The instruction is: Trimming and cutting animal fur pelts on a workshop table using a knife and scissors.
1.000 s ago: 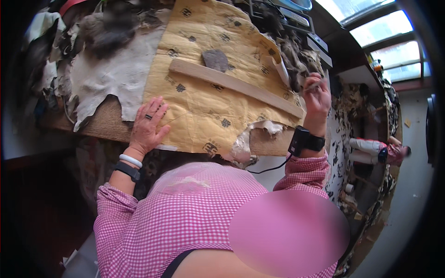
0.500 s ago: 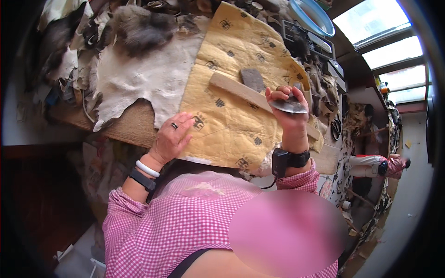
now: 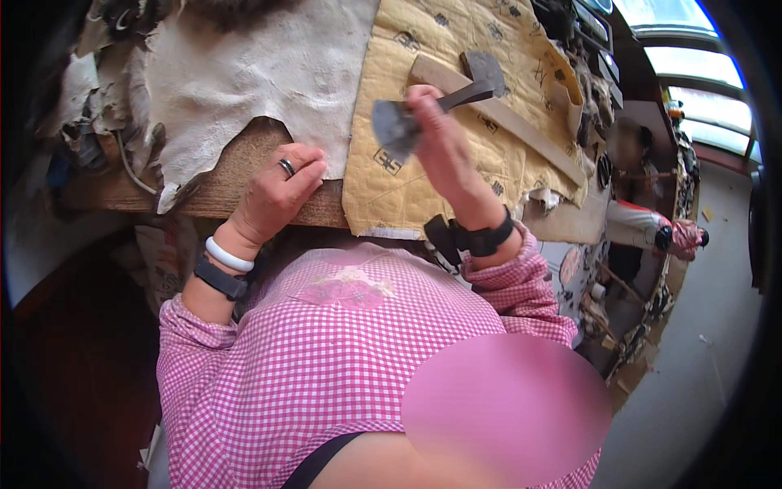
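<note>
My right hand (image 3: 444,147) grips a dark metal tool with a curved, fan-shaped blade (image 3: 392,129), held above a yellow patterned paper sheet (image 3: 383,200). My left hand (image 3: 281,187) has bent fingers closed at the lower edge of a pale hide (image 3: 244,65), beside the paper's left edge. A wooden strip (image 3: 538,147) lies slantwise on the paper, with a dark flat block (image 3: 481,65) by its upper end. A brown board (image 3: 318,208) shows under the hide.
Fur and hide scraps (image 3: 94,98) crowd the left of the bench. Dark equipment (image 3: 590,33) stands at the back right. Farther right, a person (image 3: 680,235) is by another bench strewn with scraps, under windows (image 3: 692,65). A pale floor (image 3: 700,326) runs alongside.
My left hand has left the paper for the hide's edge, its fingers more bent. My right hand has swung leftward with the tool, blade now over the paper. The view has shifted.
</note>
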Action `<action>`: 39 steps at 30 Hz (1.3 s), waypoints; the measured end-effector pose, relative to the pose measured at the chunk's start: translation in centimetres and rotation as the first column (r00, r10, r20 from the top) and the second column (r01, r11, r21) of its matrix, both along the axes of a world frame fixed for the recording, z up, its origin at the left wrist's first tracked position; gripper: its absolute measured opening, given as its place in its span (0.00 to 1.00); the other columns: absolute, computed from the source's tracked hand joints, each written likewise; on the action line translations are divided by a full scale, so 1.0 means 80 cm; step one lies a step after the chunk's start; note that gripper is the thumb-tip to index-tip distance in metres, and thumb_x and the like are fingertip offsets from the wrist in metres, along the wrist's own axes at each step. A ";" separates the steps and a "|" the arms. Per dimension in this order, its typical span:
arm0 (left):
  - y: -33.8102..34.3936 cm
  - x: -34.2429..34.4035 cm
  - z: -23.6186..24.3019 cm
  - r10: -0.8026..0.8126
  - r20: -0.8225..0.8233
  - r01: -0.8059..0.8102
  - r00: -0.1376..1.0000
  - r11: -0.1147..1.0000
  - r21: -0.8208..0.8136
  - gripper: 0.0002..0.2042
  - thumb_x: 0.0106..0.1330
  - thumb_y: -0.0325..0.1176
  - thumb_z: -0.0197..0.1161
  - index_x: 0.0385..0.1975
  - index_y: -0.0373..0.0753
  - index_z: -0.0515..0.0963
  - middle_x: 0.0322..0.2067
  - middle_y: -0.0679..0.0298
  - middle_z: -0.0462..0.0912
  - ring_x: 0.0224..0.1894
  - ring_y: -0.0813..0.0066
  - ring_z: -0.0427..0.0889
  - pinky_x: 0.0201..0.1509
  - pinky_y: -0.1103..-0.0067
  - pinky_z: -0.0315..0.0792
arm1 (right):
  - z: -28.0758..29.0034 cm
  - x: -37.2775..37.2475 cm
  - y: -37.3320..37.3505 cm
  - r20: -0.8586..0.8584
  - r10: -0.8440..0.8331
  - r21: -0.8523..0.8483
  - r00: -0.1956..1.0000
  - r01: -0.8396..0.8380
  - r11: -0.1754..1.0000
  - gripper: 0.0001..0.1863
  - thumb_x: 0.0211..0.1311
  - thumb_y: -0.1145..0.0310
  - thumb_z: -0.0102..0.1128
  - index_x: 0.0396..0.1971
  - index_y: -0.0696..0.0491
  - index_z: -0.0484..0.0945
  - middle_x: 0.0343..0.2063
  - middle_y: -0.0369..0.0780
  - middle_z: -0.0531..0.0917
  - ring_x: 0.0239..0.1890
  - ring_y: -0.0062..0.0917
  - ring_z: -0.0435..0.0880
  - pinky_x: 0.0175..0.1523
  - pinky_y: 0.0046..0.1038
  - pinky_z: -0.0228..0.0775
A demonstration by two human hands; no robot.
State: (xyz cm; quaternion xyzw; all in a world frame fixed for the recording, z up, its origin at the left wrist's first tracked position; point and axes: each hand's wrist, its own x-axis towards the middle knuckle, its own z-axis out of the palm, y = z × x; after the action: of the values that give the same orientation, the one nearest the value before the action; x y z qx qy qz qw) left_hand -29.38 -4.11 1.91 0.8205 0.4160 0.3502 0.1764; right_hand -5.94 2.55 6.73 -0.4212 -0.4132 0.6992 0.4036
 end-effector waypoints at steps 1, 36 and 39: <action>0.002 -0.001 0.001 -0.011 -0.017 0.012 1.000 1.000 0.017 0.13 0.52 0.20 0.66 0.38 0.34 0.79 0.41 0.59 0.79 0.45 0.59 0.79 0.49 0.70 0.75 | -0.016 -0.006 -0.003 0.088 0.066 0.002 0.994 -0.066 0.998 0.13 0.70 0.57 0.49 0.42 0.50 0.64 0.32 0.30 0.68 0.34 0.15 0.67 0.41 0.19 0.61; 0.032 0.025 -0.002 0.024 -0.068 -0.034 0.997 0.988 -0.150 0.08 0.52 0.21 0.61 0.31 0.37 0.74 0.31 0.60 0.77 0.34 0.59 0.79 0.36 0.71 0.74 | -0.038 -0.027 -0.067 0.651 0.135 0.428 0.747 -0.507 0.749 0.16 0.49 0.73 0.63 0.36 0.53 0.67 0.32 0.43 0.71 0.38 0.39 0.72 0.44 0.33 0.65; 0.036 0.024 0.004 0.002 -0.031 -0.008 1.000 0.983 -0.181 0.09 0.51 0.20 0.61 0.32 0.38 0.74 0.30 0.60 0.76 0.34 0.59 0.79 0.35 0.71 0.74 | -0.034 -0.025 -0.062 0.645 0.160 0.412 0.747 -0.516 0.751 0.16 0.49 0.73 0.64 0.36 0.53 0.67 0.32 0.43 0.71 0.38 0.39 0.72 0.45 0.34 0.65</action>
State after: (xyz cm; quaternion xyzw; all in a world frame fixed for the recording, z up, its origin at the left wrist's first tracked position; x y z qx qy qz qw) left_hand -27.49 -1.24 2.24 0.8052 0.4509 0.2986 0.2432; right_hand -7.93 -2.41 3.99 -0.3845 -0.7753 0.4476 0.2253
